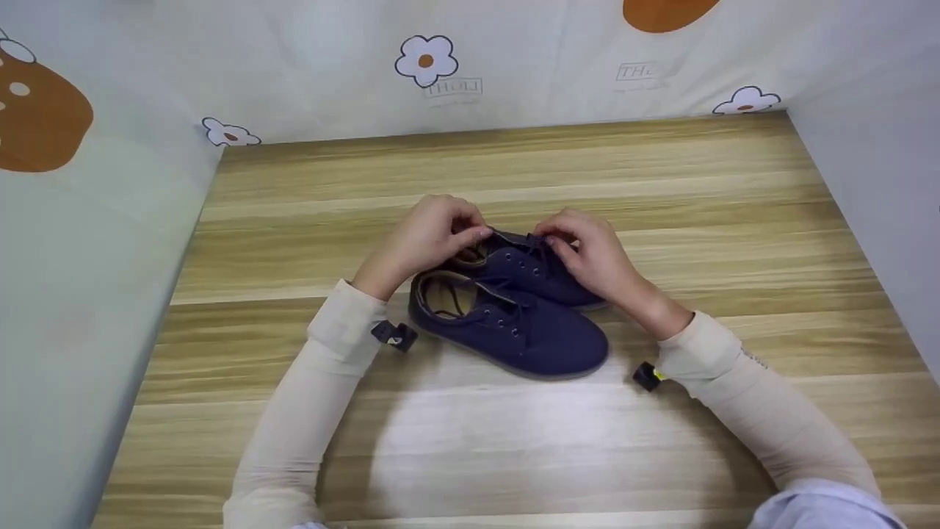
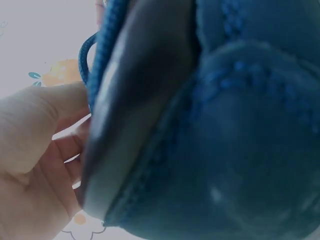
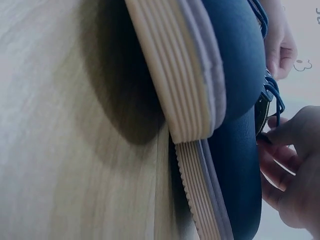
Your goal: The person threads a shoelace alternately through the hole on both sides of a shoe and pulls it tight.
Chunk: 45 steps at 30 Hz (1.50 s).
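Two navy lace-up shoes lie side by side, toes to the right: a near shoe and a far shoe partly behind it. My left hand pinches the upper edge of the far shoe's tongue, thumb and forefinger together beside the opening. With thumb and forefinger, my right hand pinches the shoelace on top of the far shoe. The left wrist view is mostly filled by a shoe's heel, with the left thumb beyond it. Ribbed pale soles show in the right wrist view.
Both shoes rest on a wood-grain table. Behind it hangs a pale curtain printed with flowers, and pale walls stand at both sides. A small black camera is on the left wrist, another on the right.
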Each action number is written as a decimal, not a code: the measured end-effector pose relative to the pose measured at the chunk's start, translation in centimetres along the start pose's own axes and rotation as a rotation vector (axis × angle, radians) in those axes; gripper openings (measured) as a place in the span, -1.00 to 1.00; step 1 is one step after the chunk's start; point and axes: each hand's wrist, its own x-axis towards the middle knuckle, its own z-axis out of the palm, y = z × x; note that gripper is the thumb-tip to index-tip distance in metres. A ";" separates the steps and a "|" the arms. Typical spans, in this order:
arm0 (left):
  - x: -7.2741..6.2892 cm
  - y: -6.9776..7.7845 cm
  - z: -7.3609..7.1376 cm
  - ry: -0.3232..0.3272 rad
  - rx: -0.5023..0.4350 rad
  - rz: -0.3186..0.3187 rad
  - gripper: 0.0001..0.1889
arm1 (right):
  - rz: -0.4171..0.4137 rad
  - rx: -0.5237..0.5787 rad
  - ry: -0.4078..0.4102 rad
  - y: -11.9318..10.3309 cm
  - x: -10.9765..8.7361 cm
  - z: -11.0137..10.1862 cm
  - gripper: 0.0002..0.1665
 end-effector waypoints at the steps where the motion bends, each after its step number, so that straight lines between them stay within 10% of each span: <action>1: 0.0 0.0 -0.1 0.015 -0.006 -0.011 -0.79 | 0.003 0.001 0.001 0.0 0.0 0.0 -0.77; 9: -0.8 0.0 -1.4 0.097 -0.091 -0.092 -0.82 | 0.038 -0.021 -0.066 0.2 0.0 0.0 -0.69; 20: -0.9 0.2 -1.2 0.139 -0.540 -0.036 -0.82 | 0.053 -0.047 -0.081 -0.1 0.2 0.2 -0.76; 29: -0.7 -0.2 -0.5 0.230 -0.415 -0.092 -0.90 | 0.083 -0.029 -0.088 -0.1 0.2 0.2 -0.72; 34: -0.6 -0.2 -0.1 0.276 -0.043 -0.005 -0.85 | 0.090 -0.028 -0.091 -0.1 0.2 0.2 -0.69; 38: -0.9 -0.3 0.1 0.129 0.196 0.082 -0.86 | 0.099 -0.028 -0.096 -0.1 0.2 0.1 -0.65; 45: -0.4 -0.3 0.1 -0.131 0.296 0.109 -0.84 | 0.100 -0.027 -0.100 -0.2 0.3 0.0 -0.67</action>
